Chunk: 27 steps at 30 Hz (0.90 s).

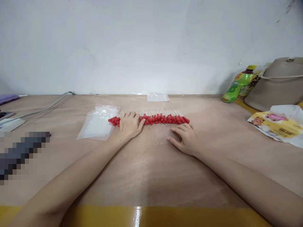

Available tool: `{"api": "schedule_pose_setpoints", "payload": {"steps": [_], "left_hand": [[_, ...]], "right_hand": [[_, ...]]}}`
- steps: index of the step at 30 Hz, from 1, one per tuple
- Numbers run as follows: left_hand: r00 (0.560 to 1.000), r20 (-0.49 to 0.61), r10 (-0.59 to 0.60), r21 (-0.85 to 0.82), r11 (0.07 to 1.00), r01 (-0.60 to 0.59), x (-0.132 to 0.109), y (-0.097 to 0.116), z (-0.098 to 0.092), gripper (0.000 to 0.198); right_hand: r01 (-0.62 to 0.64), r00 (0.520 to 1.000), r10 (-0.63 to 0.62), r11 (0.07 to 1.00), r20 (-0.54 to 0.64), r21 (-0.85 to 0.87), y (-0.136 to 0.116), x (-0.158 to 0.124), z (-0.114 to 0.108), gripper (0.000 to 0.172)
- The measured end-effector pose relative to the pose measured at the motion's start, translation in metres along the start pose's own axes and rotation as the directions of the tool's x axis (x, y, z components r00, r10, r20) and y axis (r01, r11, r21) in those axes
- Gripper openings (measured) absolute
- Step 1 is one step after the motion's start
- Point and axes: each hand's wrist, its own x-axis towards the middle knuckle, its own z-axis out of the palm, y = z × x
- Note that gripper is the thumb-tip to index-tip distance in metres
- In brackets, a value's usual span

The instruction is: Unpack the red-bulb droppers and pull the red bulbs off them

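A row of clear droppers with red rubber bulbs (165, 119) lies side by side on the wooden table (142, 170), bulbs forming a red line. My left hand (129, 125) rests flat over the left part of the row, fingers stretched out across the red bulbs. My right hand (185, 138) lies open on the table, its fingertips touching the clear stems of the droppers on the right part of the row. Neither hand grips anything.
A stack of clear plastic bags (98, 126) lies left of the droppers, another small bag (157, 97) by the wall. At right stand a green bottle (238, 84), a beige bag (276, 82) and a tissue pack (276, 124). A grey cable (47, 108) runs at left.
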Motion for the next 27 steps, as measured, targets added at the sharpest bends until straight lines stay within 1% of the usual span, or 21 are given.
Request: {"api": "schedule_pose_setpoints", "payload": {"steps": [4, 8, 13, 16, 18, 20, 22, 24, 27], "left_hand": [[1.0, 0.002, -0.031, -0.045, 0.999, 0.031, -0.001, 0.0, 0.0, 0.032], [0.999, 0.027, -0.04, -0.098, 0.994, 0.043, -0.002, -0.004, 0.0, 0.028], [0.989, 0.011, -0.147, -0.142, 0.979, 0.147, -0.003, -0.003, -0.006, 0.025], [0.977, -0.027, -0.211, -0.159, 0.966, 0.204, -0.01, -0.001, -0.013, 0.023], [0.975, -0.058, -0.214, -0.156, 0.967, 0.203, -0.019, -0.001, -0.018, 0.021], [0.982, -0.086, -0.169, -0.138, 0.978, 0.156, -0.029, -0.001, -0.023, 0.02], [0.992, -0.097, -0.075, -0.143, 0.988, 0.06, -0.04, -0.002, -0.029, 0.018], [0.994, -0.104, 0.042, -0.197, 0.978, -0.062, -0.047, -0.003, -0.035, 0.016], [0.974, -0.143, 0.178, -0.304, 0.928, -0.214, -0.049, -0.002, -0.041, 0.013]], "right_hand": [[-0.009, 1.0, 0.009, 1.0, 0.013, 0.025, 0.001, 0.001, 0.001, 0.037], [-0.013, 1.0, 0.012, 0.999, 0.021, 0.044, 0.0, 0.002, 0.0, 0.037], [-0.002, 1.0, 0.002, 0.998, -0.002, 0.069, 0.001, 0.001, 0.0, 0.036], [0.021, 0.998, -0.015, 0.995, -0.061, 0.101, 0.003, 0.001, 0.003, 0.036], [0.049, 0.989, -0.028, 0.989, -0.146, 0.14, 0.005, 0.001, 0.005, 0.033], [0.083, 0.969, -0.037, 0.98, -0.243, 0.183, 0.006, 0.001, 0.008, 0.03], [0.115, 0.951, -0.044, 0.97, -0.307, 0.215, 0.005, 0.002, 0.009, 0.03], [0.15, 0.943, -0.072, 0.963, -0.325, 0.223, 0.003, 0.003, 0.008, 0.035], [0.233, 0.946, -0.174, 0.951, -0.275, 0.202, -0.003, 0.005, 0.006, 0.044]]}}
